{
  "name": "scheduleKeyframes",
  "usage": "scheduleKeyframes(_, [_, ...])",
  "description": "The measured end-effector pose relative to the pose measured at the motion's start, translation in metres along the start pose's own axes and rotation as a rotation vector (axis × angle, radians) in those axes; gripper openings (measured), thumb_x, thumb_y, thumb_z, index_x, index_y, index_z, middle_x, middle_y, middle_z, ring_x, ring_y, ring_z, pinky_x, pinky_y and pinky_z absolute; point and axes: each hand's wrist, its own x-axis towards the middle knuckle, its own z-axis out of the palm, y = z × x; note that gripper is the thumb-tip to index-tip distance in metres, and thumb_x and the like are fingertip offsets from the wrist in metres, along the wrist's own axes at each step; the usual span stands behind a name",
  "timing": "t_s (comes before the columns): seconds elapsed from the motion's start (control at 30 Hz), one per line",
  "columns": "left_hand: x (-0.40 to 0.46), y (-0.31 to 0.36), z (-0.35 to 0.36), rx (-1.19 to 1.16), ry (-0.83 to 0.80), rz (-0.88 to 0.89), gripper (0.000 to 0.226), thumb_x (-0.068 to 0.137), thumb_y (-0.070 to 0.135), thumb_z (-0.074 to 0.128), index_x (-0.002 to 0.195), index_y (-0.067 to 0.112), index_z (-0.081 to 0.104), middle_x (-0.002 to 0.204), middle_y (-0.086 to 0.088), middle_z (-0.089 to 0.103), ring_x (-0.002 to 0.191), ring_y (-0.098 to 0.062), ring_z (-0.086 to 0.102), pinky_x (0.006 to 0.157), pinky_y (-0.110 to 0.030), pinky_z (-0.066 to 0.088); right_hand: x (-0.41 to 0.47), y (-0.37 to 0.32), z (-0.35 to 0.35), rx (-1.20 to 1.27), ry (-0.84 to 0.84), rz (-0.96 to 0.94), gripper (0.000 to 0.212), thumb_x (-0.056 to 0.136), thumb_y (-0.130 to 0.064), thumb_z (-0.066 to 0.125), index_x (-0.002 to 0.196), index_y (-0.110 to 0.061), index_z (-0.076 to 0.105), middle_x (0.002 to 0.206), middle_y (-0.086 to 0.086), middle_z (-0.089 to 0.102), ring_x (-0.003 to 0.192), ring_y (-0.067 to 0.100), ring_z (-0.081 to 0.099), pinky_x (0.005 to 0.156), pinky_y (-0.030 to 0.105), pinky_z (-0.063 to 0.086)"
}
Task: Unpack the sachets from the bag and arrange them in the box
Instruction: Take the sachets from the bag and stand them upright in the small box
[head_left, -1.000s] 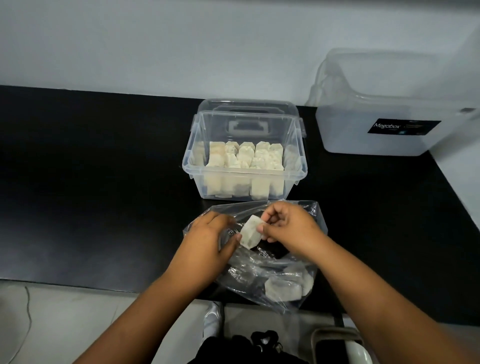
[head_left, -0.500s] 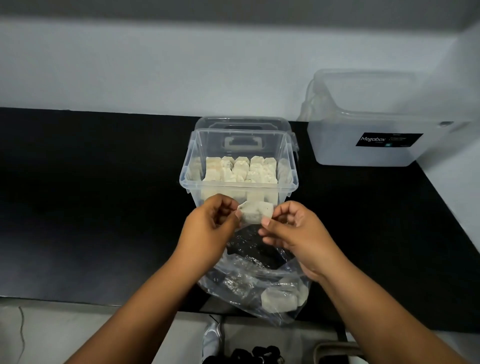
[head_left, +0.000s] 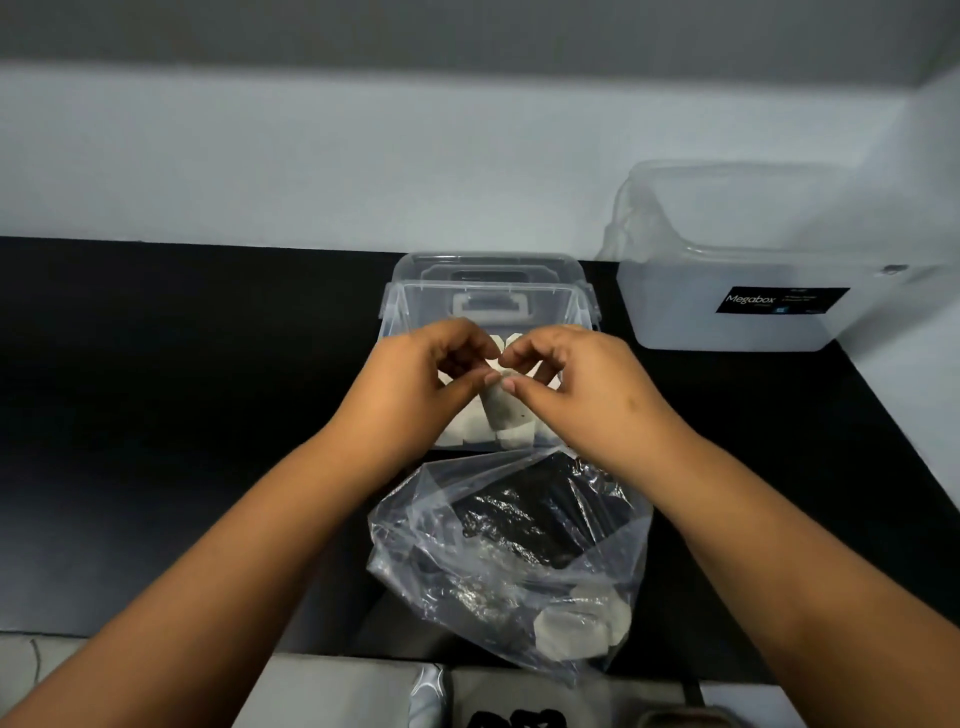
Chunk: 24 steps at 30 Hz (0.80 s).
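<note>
Now that both hands have risen from the bag (head_left: 511, 551) below them, my left hand (head_left: 415, 384) and right hand (head_left: 576, 384) are pinching one sachet (head_left: 501, 410) over the box (head_left: 488, 296), nearly placing it.

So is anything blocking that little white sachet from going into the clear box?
Nothing visible: both hands pinch the small white sachet right over the open clear plastic box, whose lid is off.

On the desk (head_left: 182, 415), the bag (head_left: 514, 561) lies before the box (head_left: 488, 296); a bin (head_left: 748, 291) sits far right.
</note>
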Motion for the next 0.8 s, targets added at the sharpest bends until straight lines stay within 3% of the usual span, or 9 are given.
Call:
scheduleKeyframes(0.17, [0.021, -0.012, -0.007, 0.008, 0.037, 0.025, 0.016, 0.081, 0.021, 0.075, 0.096, 0.019, 0.069, 0.079, 0.012, 0.068, 0.077, 0.001, 0.064, 0.067, -0.006, 0.044, 0.031, -0.002, -0.001, -0.038, -0.027, -0.026, 0.003, 0.086, -0.023, 0.069, 0.088, -0.025, 0.071, 0.076, -0.013, 0.066, 0.07, 0.001, 0.059, 0.065, 0.014, 0.045])
scheduleKeyframes(0.3, [0.032, -0.038, -0.012, 0.145, 0.184, -0.029, 0.016, 0.087, 0.026, 0.068, 0.102, 0.019, 0.068, 0.09, 0.01, 0.063, 0.083, -0.001, 0.059, 0.071, -0.005, 0.042, 0.057, 0.007, 0.003, 0.019, -0.026, 0.034, 0.009, 0.086, -0.02, 0.07, 0.082, -0.026, 0.066, 0.069, -0.015, 0.061, 0.063, -0.003, 0.058, 0.058, 0.004, 0.042])
scheduleKeyframes(0.4, [0.038, -0.07, -0.017, 0.364, 0.183, -0.18, 0.036, 0.089, 0.034, 0.063, 0.122, 0.021, 0.062, 0.118, -0.008, 0.058, 0.109, -0.024, 0.055, 0.091, -0.034, 0.048, 0.077, 0.019, 0.011, 0.036, -0.085, 0.107, 0.005, 0.086, -0.017, 0.071, 0.084, -0.02, 0.067, 0.071, -0.01, 0.065, 0.071, 0.007, 0.066, 0.068, 0.018, 0.053])
scheduleKeyframes(0.47, [0.041, -0.082, -0.021, 0.362, 0.125, -0.339, 0.046, 0.089, 0.037, 0.061, 0.133, 0.026, 0.053, 0.128, -0.011, 0.052, 0.115, -0.028, 0.052, 0.096, -0.039, 0.046, 0.089, 0.027, 0.019, 0.032, -0.2, 0.169, 0.004, 0.086, -0.012, 0.07, 0.086, -0.016, 0.068, 0.073, -0.004, 0.069, 0.072, 0.01, 0.069, 0.073, 0.03, 0.059])
scheduleKeyframes(0.53, [0.043, -0.09, -0.024, 0.221, 0.073, -0.448, 0.049, 0.091, 0.034, 0.06, 0.138, 0.025, 0.048, 0.123, -0.002, 0.055, 0.105, -0.02, 0.058, 0.089, -0.032, 0.047, 0.1, 0.033, 0.027, 0.014, -0.351, 0.227, 0.005, 0.088, -0.008, 0.068, 0.089, -0.013, 0.067, 0.074, 0.001, 0.071, 0.07, 0.011, 0.071, 0.075, 0.034, 0.06])
scheduleKeyframes(0.67, [0.043, -0.099, -0.026, 0.024, 0.024, -0.504, 0.038, 0.094, 0.02, 0.054, 0.132, 0.022, 0.055, 0.084, 0.015, 0.066, 0.076, -0.003, 0.063, 0.068, -0.017, 0.048, 0.115, 0.041, 0.044, 0.035, -0.621, 0.347, 0.008, 0.09, 0.001, 0.062, 0.091, -0.006, 0.063, 0.075, 0.004, 0.066, 0.076, 0.022, 0.072, 0.076, 0.036, 0.06])
scheduleKeyframes(0.8, [0.041, -0.107, -0.026, 0.023, 0.006, -0.478, 0.039, 0.094, 0.022, 0.054, 0.133, 0.025, 0.055, 0.087, 0.012, 0.067, 0.08, -0.005, 0.065, 0.069, -0.017, 0.049, 0.12, 0.049, 0.059, 0.013, -0.765, 0.4, 0.012, 0.088, 0.004, 0.063, 0.099, 0.0, 0.062, 0.081, 0.01, 0.066, 0.073, 0.022, 0.067, 0.072, 0.033, 0.059])
